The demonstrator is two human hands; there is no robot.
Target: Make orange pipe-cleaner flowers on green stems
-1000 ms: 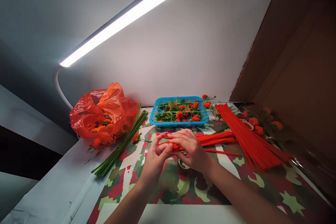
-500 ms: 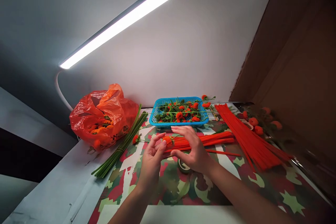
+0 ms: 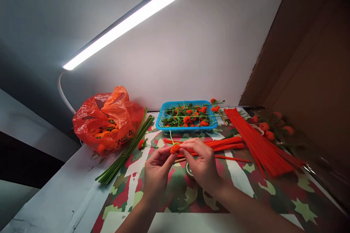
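Observation:
An orange pipe-cleaner flower (image 3: pixel 175 148) with a thin green stem pointing up is pinched between my two hands. My left hand (image 3: pixel 158 165) grips its left side with thumb and fingers. From the right, my right hand (image 3: pixel 201 162) pinches the flower's edge between thumb and fingertips. Behind and beneath the right hand lies a bundle of red-orange pipe cleaners (image 3: pixel 225 144). A roll of green tape (image 3: pixel 188 170) shows partly beside the right thumb. Left of the hands, another small orange flower (image 3: pixel 141 144) with a stem rests on the camouflage-patterned cover (image 3: pixel 175 198).
A blue basket (image 3: pixel 186 129) of orange flowers stands at the back. Red pipe cleaners (image 3: pixel 262 145) fan out at right, near more orange flowers (image 3: pixel 269 135). At left are a red plastic bag (image 3: pixel 90 116) and green stems (image 3: pixel 124 154). A lamp (image 3: pixel 125 22) hangs overhead.
The flower has turned so that its green stem now points up. My right hand, spread apart before, has closed in on the flower's right side.

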